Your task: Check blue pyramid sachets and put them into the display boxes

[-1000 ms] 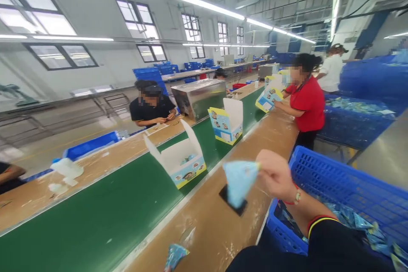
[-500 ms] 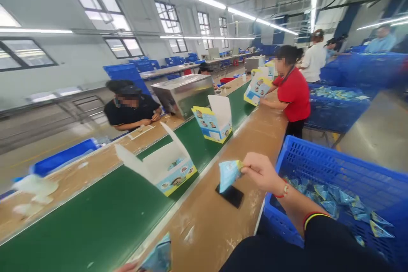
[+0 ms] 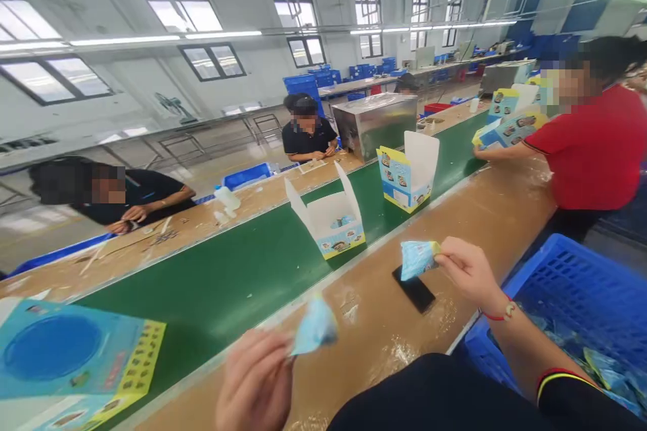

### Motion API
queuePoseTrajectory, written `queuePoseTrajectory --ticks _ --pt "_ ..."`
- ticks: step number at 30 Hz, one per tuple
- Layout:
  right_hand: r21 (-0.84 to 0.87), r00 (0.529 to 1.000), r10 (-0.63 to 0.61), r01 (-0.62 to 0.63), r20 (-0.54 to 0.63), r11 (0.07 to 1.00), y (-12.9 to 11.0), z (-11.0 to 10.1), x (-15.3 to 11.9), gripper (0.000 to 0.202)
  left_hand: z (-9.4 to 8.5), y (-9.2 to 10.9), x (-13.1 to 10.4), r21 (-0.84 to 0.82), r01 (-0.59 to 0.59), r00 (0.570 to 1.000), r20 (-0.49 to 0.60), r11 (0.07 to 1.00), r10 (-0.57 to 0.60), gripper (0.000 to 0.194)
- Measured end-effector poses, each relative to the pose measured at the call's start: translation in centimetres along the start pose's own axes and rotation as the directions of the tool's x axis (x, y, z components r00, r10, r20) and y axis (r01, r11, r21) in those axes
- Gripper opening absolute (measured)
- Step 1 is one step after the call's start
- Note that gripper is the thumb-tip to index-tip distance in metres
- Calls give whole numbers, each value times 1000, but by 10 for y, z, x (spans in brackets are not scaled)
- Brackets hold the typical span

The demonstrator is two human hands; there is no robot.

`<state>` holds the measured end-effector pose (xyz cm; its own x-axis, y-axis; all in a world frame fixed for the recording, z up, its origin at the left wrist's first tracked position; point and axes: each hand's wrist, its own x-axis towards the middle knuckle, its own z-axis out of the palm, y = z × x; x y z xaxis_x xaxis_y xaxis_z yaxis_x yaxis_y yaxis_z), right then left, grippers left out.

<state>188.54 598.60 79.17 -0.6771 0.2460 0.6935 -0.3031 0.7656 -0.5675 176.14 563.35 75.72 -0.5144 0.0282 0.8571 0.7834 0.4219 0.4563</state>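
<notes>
My left hand [image 3: 257,377], low in the middle, is closed in a pinch on a blue triangular packet [image 3: 315,327], slightly blurred, over the brown table edge. At the right, my right hand [image 3: 468,271] pinches the yellow-tipped corner of another blue packet [image 3: 418,258], above a black phone [image 3: 415,289] lying on the brown surface. An open printed box [image 3: 340,236] with blue packets inside stands on the green belt [image 3: 217,310]. Behind it is a second open box [image 3: 404,182]. A larger blue and yellow box [image 3: 136,363] lies at the lower left.
A blue basket [image 3: 581,276] holding packets is at my right. A person in red [image 3: 596,148] handles boxes beyond it. Across the belt, two people in dark shirts work at the far ledge, near a white bottle [image 3: 227,197] and a metal case [image 3: 374,122].
The view has turned left, bringing in the lower-left box and another person. My left hand has risen into fuller view with its packet. My right hand still holds its packet near the phone.
</notes>
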Motion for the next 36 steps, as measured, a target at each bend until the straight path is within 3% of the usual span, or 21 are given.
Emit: queuePoseTrajectory --ticks 3,5,9,11,14,18,22,25,29,31,33,34,36 --pt "37 999 -10 8 36 999 3 12 3 31 1 -5 7 -14 -87 995 -41 996 86 8" --pt "82 998 -23 18 64 996 5 17 4 28 5 -10 5 -20 -126 992 17 992 127 8" --pt "174 1000 25 -23 -13 984 10 21 5 27 21 -23 -10 -26 -182 972 146 983 184 9" --pt "177 999 11 -19 41 984 12 22 9 28 30 -27 -17 -42 -178 959 217 983 183 10" --pt "201 984 -53 18 167 979 16 25 15 32 44 -29 -23 -16 -113 976 186 993 114 11" --pt "334 888 -121 -38 443 942 23 41 22 42 71 -25 -27 -68 -111 916 380 991 129 11" --pt "391 801 -210 -33 561 920 39 65 24 38 110 -17 -32 -79 -53 866 493 995 85 12" --pt "313 712 -251 45 656 949 66 83 22 20 145 -12 -37 -86 18 823 568 996 34 14" --pt "227 668 -198 44 718 973 119 97 18 13 195 -12 -43 -129 98 777 629 987 5 15" --pt "229 697 -186 32 692 973 149 96 20 16 223 -16 -45 -135 168 760 649 977 -41 15" --pt "201 793 -124 2 596 979 180 89 28 20 253 -26 -47 -112 269 747 651 957 -135 14" --pt "161 845 -63 -27 530 987 197 83 35 24 269 -35 -48 -81 330 735 648 940 -202 23" --pt "66 913 23 -54 407 996 233 69 55 29 304 -60 -51 33 438 660 667 898 -346 41"
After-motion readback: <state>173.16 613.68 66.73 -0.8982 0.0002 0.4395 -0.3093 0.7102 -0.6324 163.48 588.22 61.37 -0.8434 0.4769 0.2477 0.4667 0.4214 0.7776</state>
